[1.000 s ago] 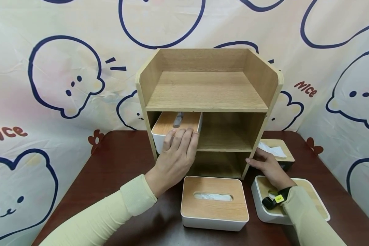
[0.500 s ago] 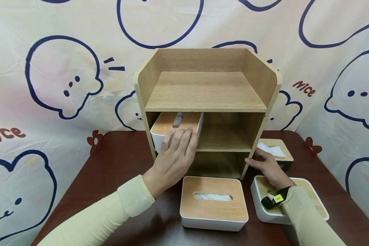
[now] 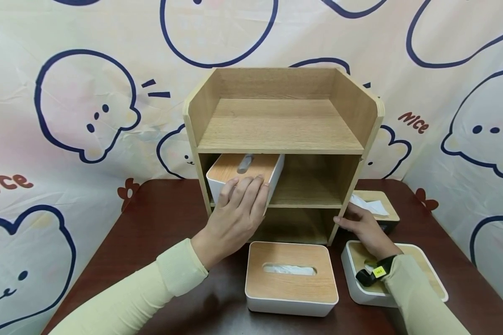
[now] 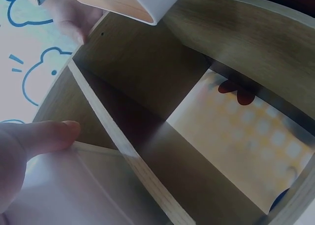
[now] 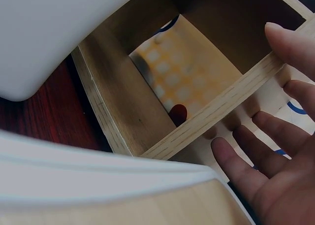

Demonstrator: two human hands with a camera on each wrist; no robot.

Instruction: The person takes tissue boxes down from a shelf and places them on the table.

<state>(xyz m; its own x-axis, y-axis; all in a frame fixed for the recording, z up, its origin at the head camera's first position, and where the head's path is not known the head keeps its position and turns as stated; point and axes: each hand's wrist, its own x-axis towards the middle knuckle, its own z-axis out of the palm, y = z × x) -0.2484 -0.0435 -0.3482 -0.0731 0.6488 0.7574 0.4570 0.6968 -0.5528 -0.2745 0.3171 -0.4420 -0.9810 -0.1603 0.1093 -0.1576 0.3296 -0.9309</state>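
A white tissue box (image 3: 239, 170) with a wood-look lid sits at the left of the middle compartment of a wooden desk shelf (image 3: 276, 123), its front sticking out at a slant. My left hand (image 3: 235, 218) holds it by the front, fingers at the lid's front edge; in the left wrist view the thumb (image 4: 51, 137) lies against the white wall. With my right hand (image 3: 366, 228) I grip the shelf's right side panel. The right wrist view has the thumb on the panel's inner side and the fingers (image 5: 268, 144) along the outer side.
A second tissue box (image 3: 292, 284) stands on the dark table (image 3: 167, 209) before the shelf. Under my right forearm is a third (image 3: 427, 272), and a smaller dark-sided one (image 3: 387, 202) stands behind my right hand. A patterned cloth (image 3: 100, 186) hangs behind.
The held tissue box has turned a little, its right side shifting rightward inside the compartment. My left hand stays on its front, and my right hand keeps its place on the panel.
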